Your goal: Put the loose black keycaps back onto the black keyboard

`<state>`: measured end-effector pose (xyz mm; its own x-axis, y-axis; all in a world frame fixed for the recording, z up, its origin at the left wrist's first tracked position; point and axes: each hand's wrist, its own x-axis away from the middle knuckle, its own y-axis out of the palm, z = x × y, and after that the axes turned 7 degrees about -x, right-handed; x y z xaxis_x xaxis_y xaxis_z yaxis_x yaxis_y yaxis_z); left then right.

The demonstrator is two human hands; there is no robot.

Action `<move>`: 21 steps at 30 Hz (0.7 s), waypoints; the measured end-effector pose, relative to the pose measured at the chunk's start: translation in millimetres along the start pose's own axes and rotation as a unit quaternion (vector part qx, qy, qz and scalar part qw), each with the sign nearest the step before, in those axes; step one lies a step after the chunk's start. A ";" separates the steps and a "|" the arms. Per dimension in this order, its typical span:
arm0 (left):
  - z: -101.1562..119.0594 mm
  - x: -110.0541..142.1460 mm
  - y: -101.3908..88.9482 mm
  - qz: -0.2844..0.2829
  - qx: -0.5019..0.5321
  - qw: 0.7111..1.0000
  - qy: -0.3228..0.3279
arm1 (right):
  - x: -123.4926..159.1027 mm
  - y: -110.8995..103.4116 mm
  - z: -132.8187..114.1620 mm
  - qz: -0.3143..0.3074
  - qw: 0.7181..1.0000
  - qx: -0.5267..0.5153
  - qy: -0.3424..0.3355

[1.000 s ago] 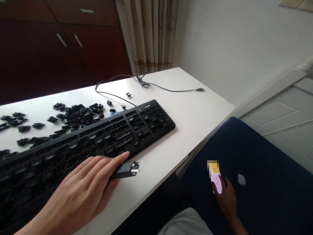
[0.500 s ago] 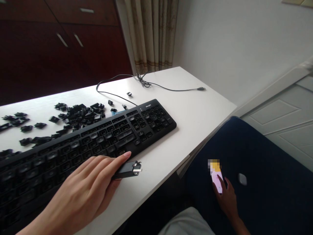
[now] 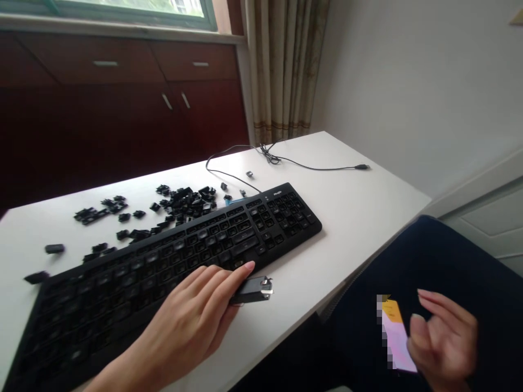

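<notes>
My left hand (image 3: pixel 196 316) is closed around a keycap puller (image 3: pixel 253 288), a small black tool with bent metal prongs pointing right. The hand rests over the lower edge of a black keyboard (image 3: pixel 241 239), many of whose key positions lack caps. My right hand (image 3: pixel 445 337) is at the lower right, a little blurred, palm partly turned up. Its thumb and index finger are apart, with nothing visible between them. Just left of it a phone (image 3: pixel 396 340) with a lit yellow and pink screen lies on a dark blue seat (image 3: pixel 441 250).
Loose black keycaps (image 3: pixel 188 204) lie heaped behind the keyboard on the white table (image 3: pixel 351 218), others scattered leftward. The keyboard's cable (image 3: pixel 310 167) runs along the back to a USB plug (image 3: pixel 362 167). A cabinet (image 3: pixel 122 120), curtain (image 3: pixel 281 71) and wall stand beyond.
My right hand has left the phone's screen and risen to its right. The left hand keeps hold of the puller. The view has shifted left and up, bringing a window into sight.
</notes>
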<state>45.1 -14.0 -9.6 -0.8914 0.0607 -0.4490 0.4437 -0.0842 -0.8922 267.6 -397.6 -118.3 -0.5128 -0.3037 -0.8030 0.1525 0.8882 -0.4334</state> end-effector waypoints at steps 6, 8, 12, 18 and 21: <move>10.7 3.4 -5.7 0.010 0.106 0.983 -0.151 | -138.5 75.0 -133.9 -0.193 0.906 -0.200 -0.318; 12.4 1.8 -10.6 0.028 0.155 0.962 -0.223 | -154.3 103.9 -171.1 -0.208 0.894 -0.258 -0.301; 7.2 1.3 -20.3 0.107 0.195 0.914 -0.339 | -169.6 149.9 -214.5 -0.315 0.889 -0.322 -0.087; -8.5 9.3 -22.4 0.141 0.199 0.936 -0.255 | -189.4 196.4 -234.1 -0.510 0.747 -0.421 -0.070; -13.4 8.7 -23.3 0.145 0.159 0.951 -0.222 | -191.3 215.6 -241.2 -0.487 0.715 -0.487 -0.120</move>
<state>28.2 1.8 6.7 -0.7187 -0.4308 -0.5458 0.6890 -0.3351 -0.6427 194.8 -64.8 40.6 0.2029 -0.8883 -0.4121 -0.8988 -0.0019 -0.4384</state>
